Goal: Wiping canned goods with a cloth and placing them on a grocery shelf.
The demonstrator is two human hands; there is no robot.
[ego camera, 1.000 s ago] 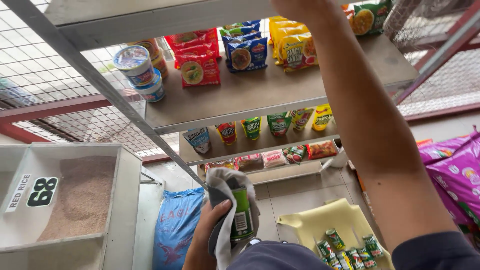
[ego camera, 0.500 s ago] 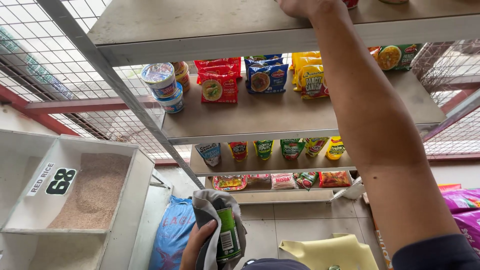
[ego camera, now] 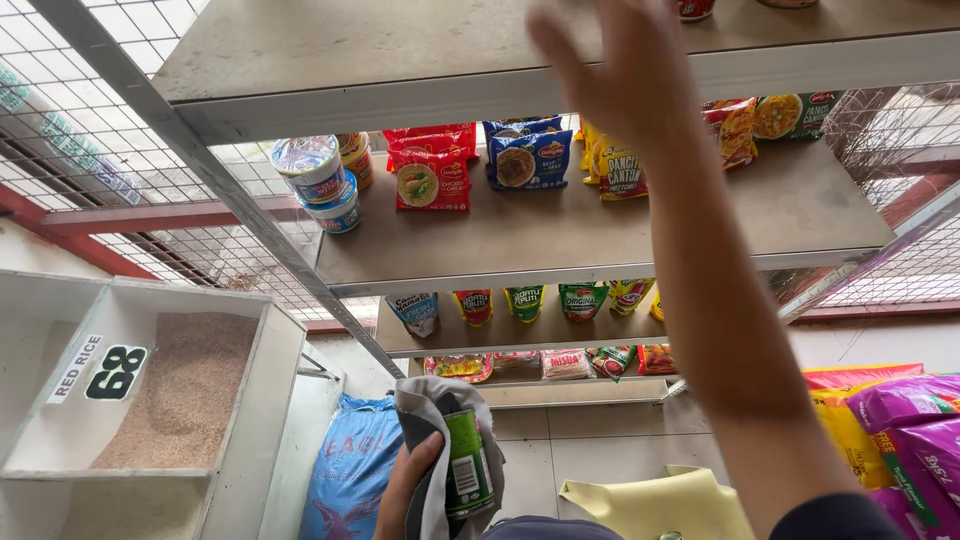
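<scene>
Metal shelves (ego camera: 560, 245), right hand (ego camera: 625, 75) open at shelf edge — left hand (ego camera: 405, 490) gripping green can (ego camera: 468, 462), cloth (ego camera: 425, 410)

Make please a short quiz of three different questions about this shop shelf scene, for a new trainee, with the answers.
1. True or false: the left hand holds a green can wrapped partly in a grey cloth.
2. Where is the right hand? A) inside the rice bin B) raised, open, in front of the top shelf C) on the purple sacks
3. Fill in: the two stacked cups stand at the ____ end of the shelf with the noodle packets.

Key: 1 true; 2 B; 3 left.
</scene>
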